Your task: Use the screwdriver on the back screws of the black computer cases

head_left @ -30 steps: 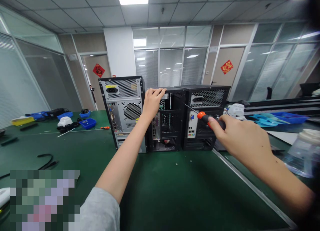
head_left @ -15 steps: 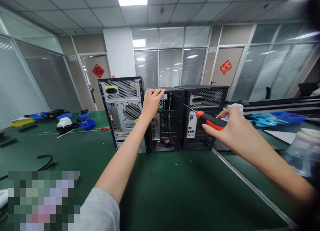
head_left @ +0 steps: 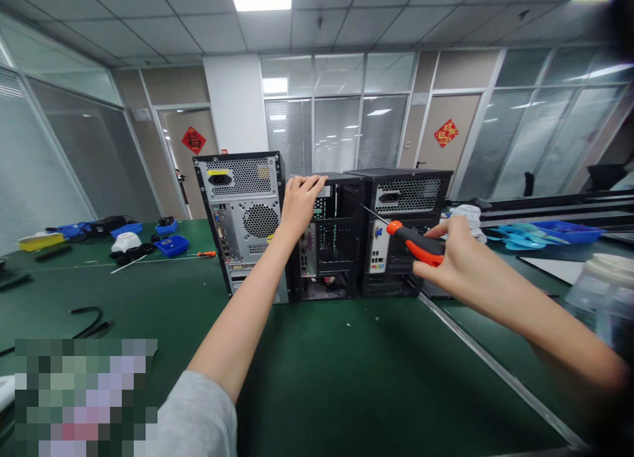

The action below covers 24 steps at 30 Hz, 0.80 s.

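Note:
Three computer towers stand back-side toward me on the green table (head_left: 321, 378). My left hand (head_left: 300, 203) grips the top rear edge of the middle black case (head_left: 331, 246), fingers curled over it. My right hand (head_left: 458, 259) holds an orange-and-black screwdriver (head_left: 411, 241), whose thin shaft points up-left at the rear edge between the middle case and the right black case (head_left: 406, 199). The silver-backed case (head_left: 242, 212) stands left of my left hand.
Blue trays (head_left: 172, 244), black cables (head_left: 92, 318) and a small orange screwdriver (head_left: 207, 253) lie on the left of the table. A clear plastic jar (head_left: 601, 298) and a blue tray (head_left: 559, 232) are on the right, beyond a metal strip (head_left: 495, 371).
My right hand has shifted its hold on the screwdriver, and the tool's tip has moved slightly left toward the cases. My left hand has stayed on the middle case.

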### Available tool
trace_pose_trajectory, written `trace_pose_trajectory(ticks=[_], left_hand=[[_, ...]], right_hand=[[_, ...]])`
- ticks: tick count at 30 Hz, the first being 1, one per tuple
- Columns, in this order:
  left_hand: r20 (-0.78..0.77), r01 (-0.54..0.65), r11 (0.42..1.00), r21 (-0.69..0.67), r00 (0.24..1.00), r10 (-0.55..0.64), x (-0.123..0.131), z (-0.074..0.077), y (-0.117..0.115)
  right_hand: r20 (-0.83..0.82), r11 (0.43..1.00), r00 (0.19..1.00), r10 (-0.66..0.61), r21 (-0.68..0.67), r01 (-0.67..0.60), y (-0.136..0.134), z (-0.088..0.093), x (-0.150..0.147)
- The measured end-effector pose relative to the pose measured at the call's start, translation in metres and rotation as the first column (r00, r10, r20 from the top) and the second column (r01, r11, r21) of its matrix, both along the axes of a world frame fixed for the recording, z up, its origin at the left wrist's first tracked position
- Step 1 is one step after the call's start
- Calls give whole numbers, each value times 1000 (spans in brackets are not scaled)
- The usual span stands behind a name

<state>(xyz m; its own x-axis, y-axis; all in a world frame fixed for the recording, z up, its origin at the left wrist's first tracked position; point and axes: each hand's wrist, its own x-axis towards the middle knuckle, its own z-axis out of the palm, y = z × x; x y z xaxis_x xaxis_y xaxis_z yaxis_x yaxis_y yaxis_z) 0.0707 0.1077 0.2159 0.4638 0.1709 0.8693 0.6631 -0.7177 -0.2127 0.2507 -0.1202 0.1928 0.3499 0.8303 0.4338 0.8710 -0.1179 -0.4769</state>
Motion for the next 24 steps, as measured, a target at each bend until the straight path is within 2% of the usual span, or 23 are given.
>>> trace_pose_trajectory(ticks=[4,8,13,18,21,24], left_hand=[[-1,-1,1000,-4,1000,1,0,-1,1],[-3,-1,1000,-10,1000,1,0,0,1],[-2,-6,1000,-8,1000,6,0,0,-1],[-3,-10,1000,-7,1000,10,0,0,0],[-3,-13,1000,-4,1000,13,0,0,0],[-4,-12,1000,-1,1000,12,0,0,-1]], right_hand=[[18,998,999,44,43,-45,-5,2,-2],[73,997,997,37,59,-41,-7,2,-1],[278,992,961,-3,121,-32,-8,-2,1],[495,962,858,-139,274,-2,-9,-7,2],[545,940,805,-235,338,45,-9,-9,-1],[572,936,779,-257,348,54,-10,-9,-5]])
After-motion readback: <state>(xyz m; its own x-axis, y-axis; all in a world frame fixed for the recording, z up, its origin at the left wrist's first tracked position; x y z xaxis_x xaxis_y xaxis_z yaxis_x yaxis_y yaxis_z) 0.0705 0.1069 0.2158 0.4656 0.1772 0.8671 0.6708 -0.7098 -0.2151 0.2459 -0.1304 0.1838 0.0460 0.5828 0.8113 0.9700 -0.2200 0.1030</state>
